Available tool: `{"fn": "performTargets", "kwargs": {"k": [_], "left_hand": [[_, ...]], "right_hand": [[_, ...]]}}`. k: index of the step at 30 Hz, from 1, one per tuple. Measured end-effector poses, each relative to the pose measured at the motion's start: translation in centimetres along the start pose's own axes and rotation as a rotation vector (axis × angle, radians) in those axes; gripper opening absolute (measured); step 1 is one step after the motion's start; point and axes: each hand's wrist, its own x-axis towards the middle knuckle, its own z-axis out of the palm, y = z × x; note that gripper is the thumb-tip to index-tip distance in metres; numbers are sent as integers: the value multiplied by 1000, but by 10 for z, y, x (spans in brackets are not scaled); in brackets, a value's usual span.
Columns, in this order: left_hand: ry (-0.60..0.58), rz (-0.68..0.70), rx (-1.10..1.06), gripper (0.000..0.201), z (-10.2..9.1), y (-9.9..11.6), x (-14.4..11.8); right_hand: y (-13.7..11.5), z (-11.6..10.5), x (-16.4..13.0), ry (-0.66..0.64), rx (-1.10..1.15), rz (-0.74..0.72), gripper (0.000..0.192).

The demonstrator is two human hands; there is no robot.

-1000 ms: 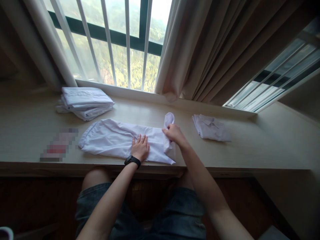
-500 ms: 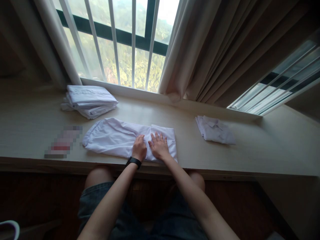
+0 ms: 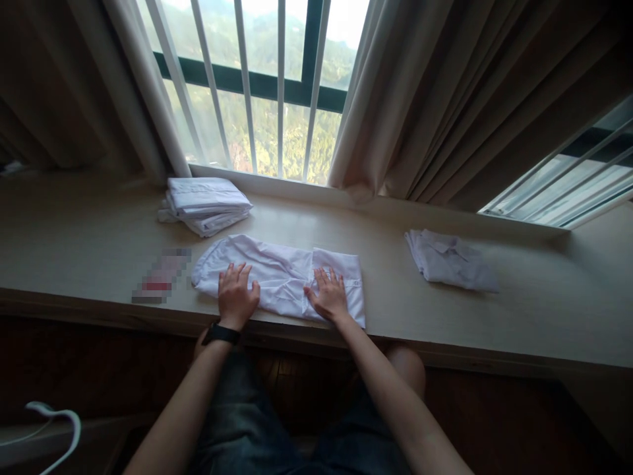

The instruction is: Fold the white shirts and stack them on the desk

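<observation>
White shirt [image 3: 284, 269] lies folded at the frame's centre; a pixelated item [image 3: 162, 277] left of it is too blurred for us to read. Our left hand [image 3: 237, 297] spreads over the shirt's left part, our right hand [image 3: 328, 295], fingers fanned, on its right end.

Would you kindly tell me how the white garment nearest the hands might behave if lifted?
The white garment is probably floppy, since soft wrinkles run across it. It seems likely light, as the cloth looks thin. Its folded flap might fall open.
</observation>
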Motion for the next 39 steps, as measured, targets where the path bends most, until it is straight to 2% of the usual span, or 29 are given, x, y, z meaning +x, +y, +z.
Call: {"fn": "performTargets", "kwargs": {"k": [2, 4, 7, 11, 15, 20, 26, 30, 34, 39], "left_hand": [[-61, 71, 27, 45, -14, -14, -6], [-138, 163, 36, 44, -20, -13, -13], [-219, 245, 39, 46, -13, 7, -25], [-274, 247, 45, 49, 4, 24, -38], [-283, 231, 59, 49, 12, 22, -46], [-292, 227, 73, 49, 12, 20, -47], [-278, 223, 42, 49, 12, 21, -47], [-273, 215, 14, 49, 13, 20, -47], [-275, 215, 26, 49, 12, 21, -47], [-278, 219, 33, 49, 12, 21, -47]], "right_hand": [[0, 1, -1, 14, -2, 4, 74], [-1, 3, 0, 13, -6, 18, 72], [-6, 3, 3, 1, -6, 48, 63], [-16, 4, 8, 16, -12, 106, 63], [-18, 10, 7, 42, -47, 90, 59], [-10, 16, 4, 85, -23, 51, 51], [-9, 16, 4, 110, 6, 62, 50], [-11, 5, 6, 82, 41, 82, 47], [-15, -13, 5, 78, 58, 0, 41], [-18, -27, 11, -52, -44, -64, 26]]}}
